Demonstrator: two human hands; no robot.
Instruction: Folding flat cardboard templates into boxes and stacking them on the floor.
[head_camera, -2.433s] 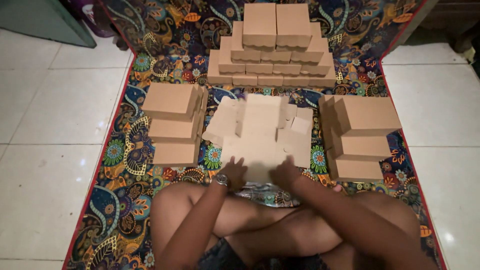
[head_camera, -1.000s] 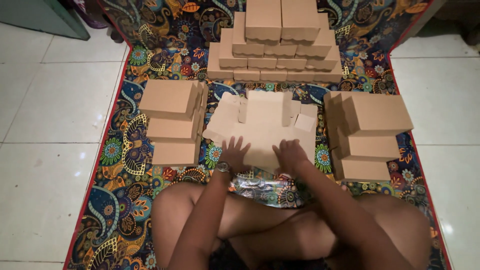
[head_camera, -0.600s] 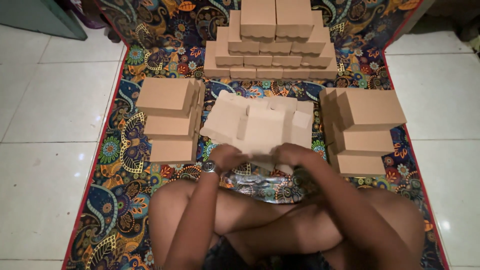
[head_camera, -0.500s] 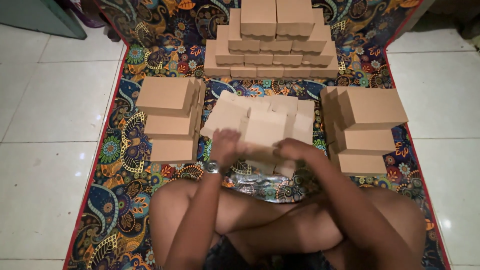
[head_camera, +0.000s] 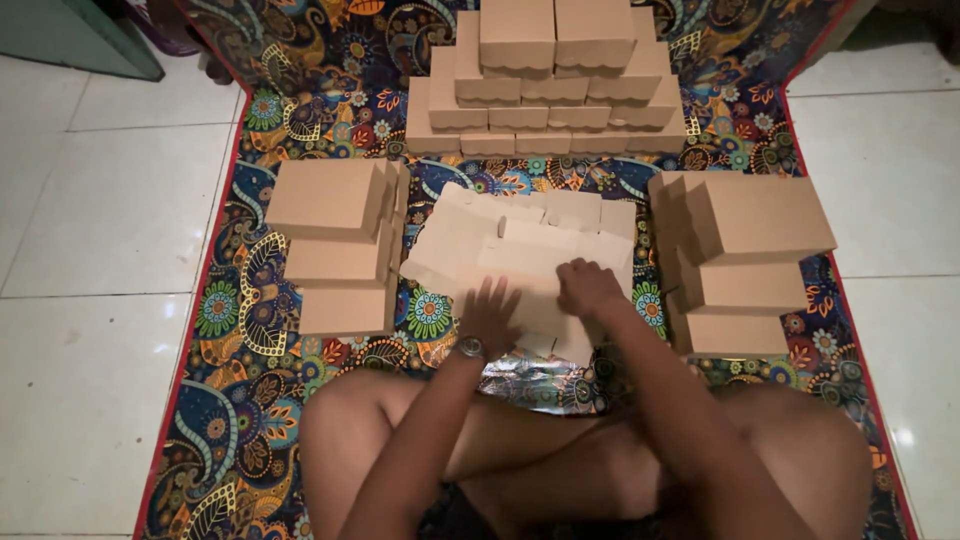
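Head view: flat cardboard sheet (head_camera: 520, 265) under both hands (head_camera: 490, 315).

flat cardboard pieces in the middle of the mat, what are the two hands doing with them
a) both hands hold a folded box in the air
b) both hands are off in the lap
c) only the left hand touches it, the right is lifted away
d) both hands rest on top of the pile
d: the left hand and the right hand both lie on the pile of flat cardboard pieces, between the stacks of folded boxes on the patterned mat.

hands (head_camera: 535, 305) covering cardboard sheet (head_camera: 520, 255), knees cropped
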